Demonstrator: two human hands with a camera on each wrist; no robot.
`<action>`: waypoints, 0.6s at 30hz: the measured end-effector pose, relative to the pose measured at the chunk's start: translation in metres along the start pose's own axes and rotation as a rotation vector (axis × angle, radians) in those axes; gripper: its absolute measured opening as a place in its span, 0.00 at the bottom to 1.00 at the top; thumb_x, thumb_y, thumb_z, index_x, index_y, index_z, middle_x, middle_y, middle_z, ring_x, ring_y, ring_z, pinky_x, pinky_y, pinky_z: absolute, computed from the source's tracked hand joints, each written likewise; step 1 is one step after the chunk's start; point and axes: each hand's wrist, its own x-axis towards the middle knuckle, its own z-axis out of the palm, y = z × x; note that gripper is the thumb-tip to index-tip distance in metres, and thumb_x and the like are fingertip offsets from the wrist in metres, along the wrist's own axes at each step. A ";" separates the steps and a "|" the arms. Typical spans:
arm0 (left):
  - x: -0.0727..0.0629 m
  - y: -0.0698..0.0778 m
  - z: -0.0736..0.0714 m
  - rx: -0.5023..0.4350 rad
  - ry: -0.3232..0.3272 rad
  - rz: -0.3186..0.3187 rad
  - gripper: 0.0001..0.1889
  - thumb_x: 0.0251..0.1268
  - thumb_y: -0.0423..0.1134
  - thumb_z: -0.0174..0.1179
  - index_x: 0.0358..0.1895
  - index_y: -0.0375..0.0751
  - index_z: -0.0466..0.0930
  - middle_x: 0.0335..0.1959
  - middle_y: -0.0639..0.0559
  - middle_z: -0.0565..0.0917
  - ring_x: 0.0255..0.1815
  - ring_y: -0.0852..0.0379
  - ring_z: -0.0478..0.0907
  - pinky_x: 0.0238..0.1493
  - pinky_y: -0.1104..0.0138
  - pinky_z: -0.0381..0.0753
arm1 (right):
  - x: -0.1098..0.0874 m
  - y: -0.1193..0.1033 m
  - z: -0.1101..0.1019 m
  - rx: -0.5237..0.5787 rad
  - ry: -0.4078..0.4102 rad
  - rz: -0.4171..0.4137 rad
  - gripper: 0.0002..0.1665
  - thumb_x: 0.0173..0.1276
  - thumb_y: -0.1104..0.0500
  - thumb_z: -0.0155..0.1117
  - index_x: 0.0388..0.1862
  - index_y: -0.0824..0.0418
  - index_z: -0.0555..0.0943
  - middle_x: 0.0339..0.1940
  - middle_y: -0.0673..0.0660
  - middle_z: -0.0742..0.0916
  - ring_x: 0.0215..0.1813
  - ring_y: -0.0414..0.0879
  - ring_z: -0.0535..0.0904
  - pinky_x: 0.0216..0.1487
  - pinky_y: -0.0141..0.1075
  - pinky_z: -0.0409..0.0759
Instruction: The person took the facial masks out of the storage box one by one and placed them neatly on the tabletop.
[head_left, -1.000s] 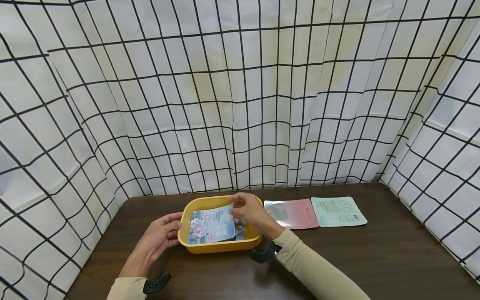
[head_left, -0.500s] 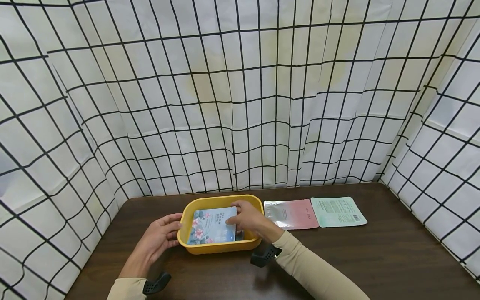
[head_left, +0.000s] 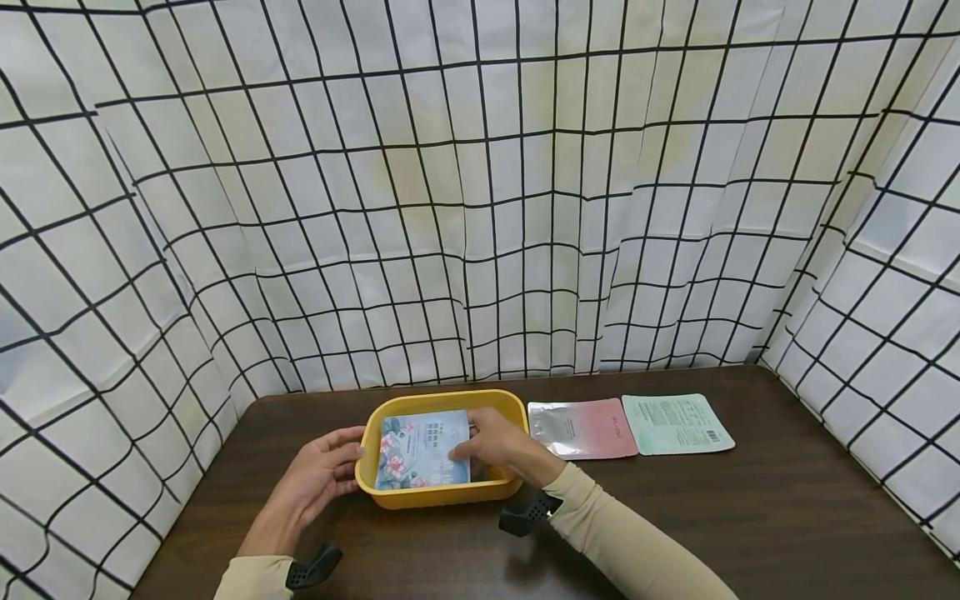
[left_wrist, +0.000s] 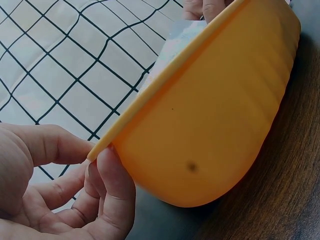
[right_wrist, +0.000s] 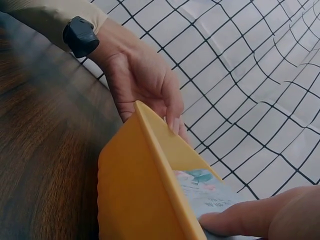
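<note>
A yellow plastic basket [head_left: 420,497] stands on the table. My left hand [head_left: 318,473] pinches the rim at its left end, thumb inside and fingers outside, as the left wrist view shows. In the basket is a light blue face mask packet [head_left: 423,450] with pink flowers. My right hand [head_left: 498,442] reaches over the basket's right side and pinches the packet's right edge, with the thumb [right_wrist: 227,220] on top and the other fingers mostly hidden. Part of another packet showed beneath it earlier; now the hand and the blue packet largely cover that spot.
Right of the basket lie a pink and silver packet [head_left: 581,429] and a mint green packet [head_left: 677,423], side by side. The dark wooden table [head_left: 750,517] ends at a white, black-gridded curtain [head_left: 525,250] behind and at the sides.
My right hand has moved its thumb onto the blue packet and pinched it. The tilted packet has been turned straighter and shifted slightly. My left hand has stayed on the rim.
</note>
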 end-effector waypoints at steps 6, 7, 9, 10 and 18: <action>0.001 0.000 0.001 -0.004 0.006 -0.007 0.28 0.74 0.37 0.59 0.73 0.34 0.65 0.55 0.44 0.81 0.42 0.51 0.81 0.41 0.62 0.83 | 0.000 0.001 0.001 -0.074 -0.004 0.000 0.16 0.66 0.66 0.71 0.52 0.64 0.81 0.35 0.57 0.87 0.33 0.50 0.87 0.31 0.41 0.86; 0.001 -0.001 0.001 -0.007 0.008 -0.008 0.28 0.73 0.37 0.60 0.72 0.34 0.65 0.54 0.44 0.81 0.42 0.51 0.81 0.41 0.62 0.83 | 0.000 0.001 0.001 -0.073 -0.004 -0.003 0.16 0.66 0.66 0.71 0.52 0.64 0.81 0.35 0.58 0.87 0.32 0.50 0.87 0.30 0.40 0.86; 0.001 -0.001 0.001 -0.006 0.004 -0.003 0.28 0.73 0.37 0.60 0.73 0.34 0.65 0.53 0.45 0.82 0.41 0.52 0.81 0.40 0.62 0.83 | 0.000 0.001 0.000 -0.067 -0.011 -0.011 0.15 0.67 0.66 0.70 0.52 0.64 0.81 0.35 0.58 0.87 0.32 0.50 0.87 0.28 0.40 0.86; 0.001 -0.002 0.000 -0.005 0.000 0.000 0.29 0.73 0.37 0.60 0.73 0.33 0.65 0.52 0.45 0.82 0.41 0.52 0.81 0.40 0.62 0.83 | 0.000 0.000 -0.001 -0.061 -0.016 -0.014 0.15 0.68 0.66 0.69 0.52 0.64 0.81 0.35 0.58 0.88 0.32 0.50 0.87 0.28 0.39 0.86; 0.004 -0.003 -0.001 -0.008 0.009 0.005 0.28 0.74 0.36 0.59 0.72 0.34 0.66 0.48 0.47 0.83 0.40 0.53 0.82 0.40 0.62 0.84 | -0.004 -0.004 -0.014 -0.038 -0.054 -0.065 0.17 0.70 0.64 0.67 0.57 0.63 0.81 0.38 0.58 0.89 0.34 0.50 0.88 0.32 0.41 0.87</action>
